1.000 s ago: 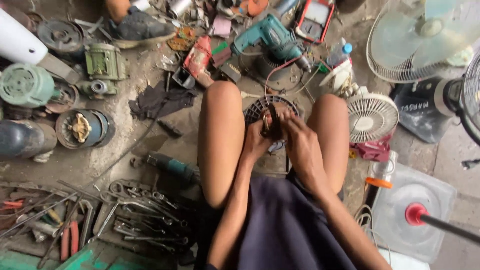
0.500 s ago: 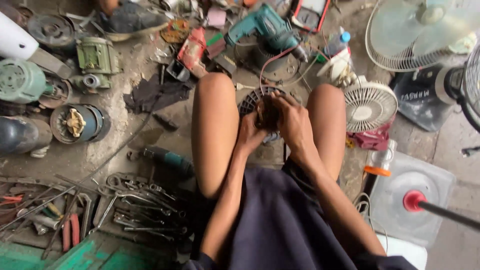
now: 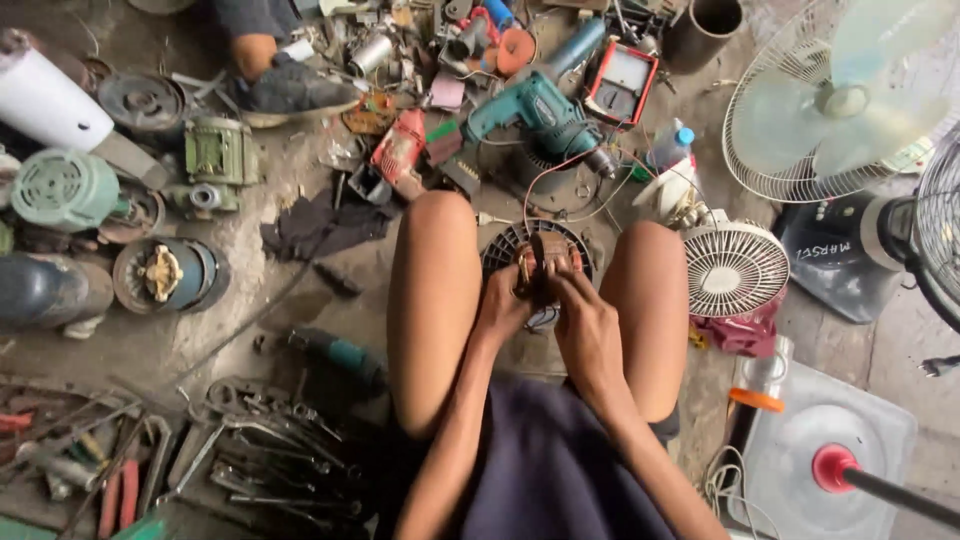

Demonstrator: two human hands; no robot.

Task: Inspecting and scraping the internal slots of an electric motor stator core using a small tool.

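Motor stator [image 3: 540, 262], one round dark piece with copper-coloured windings, sits on the floor [image 3: 300, 300] between the person's two bare knees. Both hands are on it: the left hand [image 3: 503, 310] is curled closed around its near left edge, and the right hand [image 3: 585, 325] is closed on its near right side, fingers bent over the windings.

Two red wires run from the stator up toward one teal power drill [image 3: 535, 112] lying just beyond it. Next to the drill lies one red-framed meter [image 3: 622, 82], and one small red tool [image 3: 398, 150] lies left of the drill.

Three fans show on the right: one large white standing fan [image 3: 840, 100], one small white fan grille [image 3: 735, 268] just beside the right knee, and part of one dark grille [image 3: 940, 230] at the edge.

On the left stand one green motor housing [image 3: 62, 188], one green square motor [image 3: 220, 152] and one white cylinder [image 3: 50, 100]. A heap of wrenches [image 3: 260, 450] lies at the lower left; their number cannot be told.
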